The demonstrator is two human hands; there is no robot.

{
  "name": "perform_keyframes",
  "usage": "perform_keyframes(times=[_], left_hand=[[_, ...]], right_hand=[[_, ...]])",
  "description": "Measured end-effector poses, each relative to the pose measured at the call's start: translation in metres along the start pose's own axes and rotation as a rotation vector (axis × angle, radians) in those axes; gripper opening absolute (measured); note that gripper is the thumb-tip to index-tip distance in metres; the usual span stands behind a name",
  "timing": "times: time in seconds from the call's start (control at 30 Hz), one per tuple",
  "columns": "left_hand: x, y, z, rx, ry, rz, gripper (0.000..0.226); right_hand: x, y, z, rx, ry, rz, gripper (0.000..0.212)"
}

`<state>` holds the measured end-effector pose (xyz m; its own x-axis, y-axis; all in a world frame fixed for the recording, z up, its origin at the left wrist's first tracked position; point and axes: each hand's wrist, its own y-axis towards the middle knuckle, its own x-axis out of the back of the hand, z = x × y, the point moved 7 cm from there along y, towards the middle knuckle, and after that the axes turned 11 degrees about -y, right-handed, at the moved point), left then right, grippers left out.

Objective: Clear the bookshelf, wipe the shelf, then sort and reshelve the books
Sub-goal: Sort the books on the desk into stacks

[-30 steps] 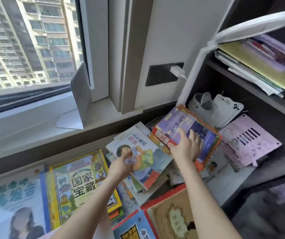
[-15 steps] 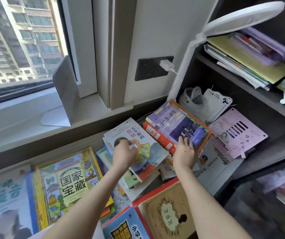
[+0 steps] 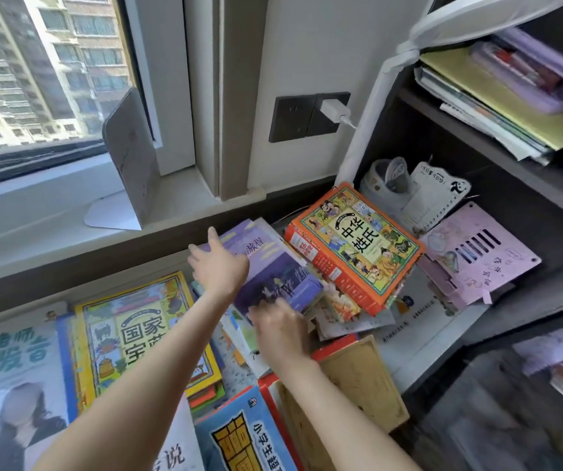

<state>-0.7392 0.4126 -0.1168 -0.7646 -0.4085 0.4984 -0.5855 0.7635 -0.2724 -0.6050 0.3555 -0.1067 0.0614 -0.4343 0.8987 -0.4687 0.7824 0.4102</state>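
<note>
Books lie in loose piles on the desk below the window. A purple book [image 3: 273,270] sits on top of the middle pile. My left hand [image 3: 219,263] rests flat on its far left part with fingers spread. My right hand [image 3: 280,324], blurred, holds the purple book's near edge. Just right of it a thick orange-edged book [image 3: 358,246] lies tilted on more books and papers. A yellow picture book [image 3: 130,334] lies to the left, and a blue book [image 3: 246,433] and a tan book [image 3: 358,379] lie near me.
A grey metal bookend [image 3: 127,158] stands on the windowsill. A white desk lamp [image 3: 368,130] rises beside the dark bookshelf [image 3: 477,137], whose upper shelf holds stacked folders and a purple case. A pink perforated board [image 3: 477,253] and small items lie in the lower compartment.
The purple book has come off the orange-edged book and moved left onto the middle pile, uncovering the orange cover. Both hands moved left with it; the camera drew closer.
</note>
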Motion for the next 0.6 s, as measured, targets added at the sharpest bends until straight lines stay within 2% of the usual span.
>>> perform_keyframes(times=[0.07, 0.13, 0.17, 0.2, 0.23, 0.3, 0.37, 0.47, 0.6], left_hand=[[-0.015, 0.003, 0.009, -0.107, 0.22, 0.124, 0.061], [-0.027, 0.001, 0.016, -0.173, 0.322, 0.247, 0.053], [-0.03, -0.002, 0.018, -0.198, 0.324, 0.284, 0.053], [-0.031, -0.004, 0.018, -0.218, 0.311, 0.303, 0.054], [-0.029, -0.005, 0.018, -0.242, 0.28, 0.309, 0.054], [-0.027, -0.007, 0.015, -0.301, 0.21, 0.34, 0.05], [-0.024, -0.006, 0.012, -0.356, 0.178, 0.384, 0.048], [-0.012, 0.001, 0.009, -0.36, 0.13, 0.356, 0.042], [0.005, -0.001, 0.004, -0.37, 0.15, 0.291, 0.033]], right_hand=[[0.011, 0.006, -0.029, -0.173, 0.133, -0.078, 0.018], [0.013, 0.014, -0.084, -0.503, 0.219, -0.057, 0.019], [0.006, 0.014, -0.116, -0.69, 0.189, 0.029, 0.031], [-0.005, 0.012, -0.146, -0.831, 0.107, 0.185, 0.053], [-0.016, 0.01, -0.168, -0.91, 0.062, 0.351, 0.073], [-0.037, 0.007, -0.187, -0.947, 0.044, 0.584, 0.099], [-0.054, 0.005, -0.189, -0.906, 0.0, 0.681, 0.106], [-0.06, 0.006, -0.188, -0.769, -0.176, 0.655, 0.094], [-0.055, 0.007, -0.189, -0.656, -0.269, 0.647, 0.073]])
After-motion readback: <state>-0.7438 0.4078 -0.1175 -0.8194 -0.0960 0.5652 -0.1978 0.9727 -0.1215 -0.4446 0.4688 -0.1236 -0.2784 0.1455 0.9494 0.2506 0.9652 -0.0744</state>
